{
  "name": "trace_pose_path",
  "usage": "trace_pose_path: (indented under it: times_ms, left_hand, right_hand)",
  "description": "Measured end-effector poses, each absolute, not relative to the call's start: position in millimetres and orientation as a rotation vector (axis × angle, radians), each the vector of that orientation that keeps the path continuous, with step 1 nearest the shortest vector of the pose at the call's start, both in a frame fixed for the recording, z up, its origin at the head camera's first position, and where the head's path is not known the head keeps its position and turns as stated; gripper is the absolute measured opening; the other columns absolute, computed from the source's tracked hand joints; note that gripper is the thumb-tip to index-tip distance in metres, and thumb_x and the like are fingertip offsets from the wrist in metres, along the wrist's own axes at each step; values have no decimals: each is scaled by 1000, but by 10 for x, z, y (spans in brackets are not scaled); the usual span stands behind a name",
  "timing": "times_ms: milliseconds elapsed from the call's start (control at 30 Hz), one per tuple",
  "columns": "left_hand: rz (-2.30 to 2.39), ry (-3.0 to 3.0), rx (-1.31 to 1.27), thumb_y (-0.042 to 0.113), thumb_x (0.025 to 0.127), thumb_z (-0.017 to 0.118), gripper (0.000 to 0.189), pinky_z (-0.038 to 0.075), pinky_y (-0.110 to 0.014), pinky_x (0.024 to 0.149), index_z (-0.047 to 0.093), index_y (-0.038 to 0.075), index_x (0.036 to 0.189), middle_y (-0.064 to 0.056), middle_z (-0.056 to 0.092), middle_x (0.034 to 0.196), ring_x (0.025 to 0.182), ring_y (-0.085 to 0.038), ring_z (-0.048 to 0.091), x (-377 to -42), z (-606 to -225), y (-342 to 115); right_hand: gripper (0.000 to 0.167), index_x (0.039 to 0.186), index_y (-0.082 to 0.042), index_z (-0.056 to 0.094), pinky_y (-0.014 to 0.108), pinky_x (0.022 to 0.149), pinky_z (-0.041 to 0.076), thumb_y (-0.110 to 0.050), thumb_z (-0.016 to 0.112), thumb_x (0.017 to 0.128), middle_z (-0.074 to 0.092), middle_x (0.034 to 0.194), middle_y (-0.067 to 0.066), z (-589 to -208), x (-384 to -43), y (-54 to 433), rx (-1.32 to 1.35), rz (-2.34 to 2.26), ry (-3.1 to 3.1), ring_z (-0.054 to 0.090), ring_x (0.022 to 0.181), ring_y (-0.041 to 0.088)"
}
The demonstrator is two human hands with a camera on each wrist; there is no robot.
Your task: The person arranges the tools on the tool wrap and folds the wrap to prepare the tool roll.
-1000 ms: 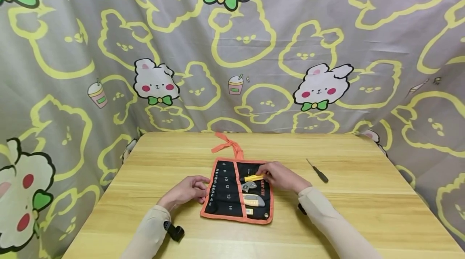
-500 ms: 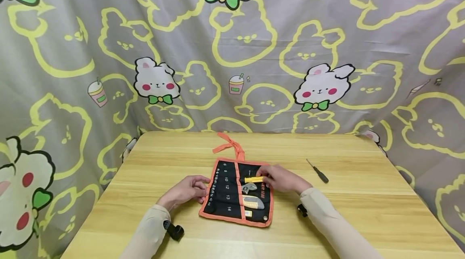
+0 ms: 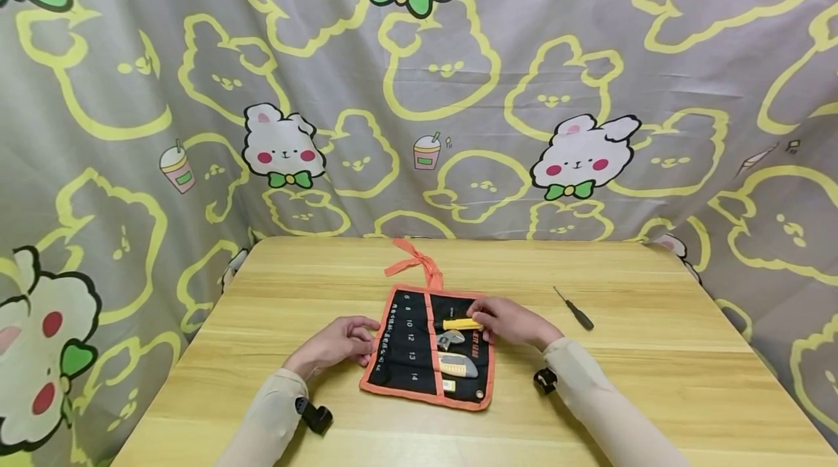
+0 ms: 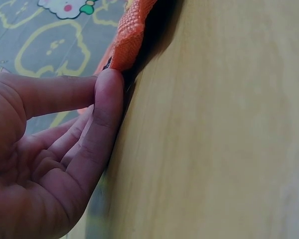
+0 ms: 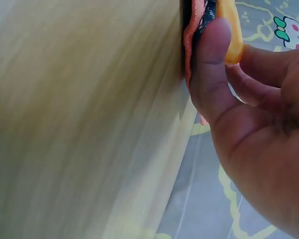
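A black tool roll [image 3: 404, 361] with orange trim and printed numbers lies spread on the table. My left hand [image 3: 334, 343] pinches its left edge; in the left wrist view, thumb and index finger meet at the orange trim [image 4: 128, 40]. At the roll's right side, my right hand [image 3: 513, 320] holds a yellow-handled tool [image 3: 458, 324] whose left end sits in a pocket. Its rounded yellow end [image 5: 230, 30] is between my fingers in the right wrist view. Below it, an adjustable wrench [image 3: 449, 340], a utility knife [image 3: 458, 365] and a small yellow item [image 3: 448, 385] are pocketed.
A screwdriver [image 3: 577, 314] with a dark handle lies on the wooden table [image 3: 628, 380], right of the roll. Orange ties [image 3: 419, 263] trail from the roll's far edge. A patterned curtain [image 3: 366, 89] hangs behind the table.
My right hand has shifted slightly to the right along the yellow-handled tool, and a little more of the handle shows. My left hand stays on the roll's edge.
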State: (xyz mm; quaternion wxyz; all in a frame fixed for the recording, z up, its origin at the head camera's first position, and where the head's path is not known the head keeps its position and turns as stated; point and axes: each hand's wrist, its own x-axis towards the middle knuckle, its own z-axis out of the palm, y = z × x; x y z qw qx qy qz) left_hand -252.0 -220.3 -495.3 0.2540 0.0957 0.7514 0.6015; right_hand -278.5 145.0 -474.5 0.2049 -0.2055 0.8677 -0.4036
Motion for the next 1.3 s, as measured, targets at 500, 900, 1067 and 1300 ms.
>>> trace_pose_path:
  times_ms: [500, 900, 1067, 1300]
  left_hand:
    - [1622, 2052, 253, -9, 94, 60, 48, 61, -29, 68, 46, -16, 139, -7, 67, 88, 69, -14, 65, -2530, -4965, -2203]
    - [1640, 2042, 274, -10, 93, 60, 47, 60, -28, 66, 47, -17, 137, -8, 66, 88, 68, -14, 64, -2523, -4955, -2216]
    - [1641, 2031, 277, -10, 93, 59, 45, 60, -27, 67, 47, -16, 136, -7, 66, 87, 69, -14, 64, -2526, -4978, -2212]
    - [1638, 2032, 272, -10, 93, 60, 44, 60, -27, 68, 49, -15, 136, -6, 66, 87, 69, -14, 65, -2541, -4990, -2220]
  right_hand:
    - [31, 83, -10, 68, 25, 54, 38, -23, 54, 108, 52, 63, -2, -4770, -2828, 1419, -615, -946, 2608, 42, 53, 12]
    - [22, 82, -10, 66, 25, 53, 42, -19, 64, 102, 58, 68, -1, -4769, -2815, 1244, -529, -992, 2615, 49, 56, 12]
    - [13, 85, -12, 70, 26, 54, 50, -18, 73, 96, 65, 73, 0, -4757, -2796, 1196, -572, -1035, 2619, 58, 59, 13]
    - [7, 89, -12, 73, 29, 59, 51, -17, 76, 93, 67, 78, -1, -4735, -2768, 1217, -586, -1018, 2637, 59, 66, 13]
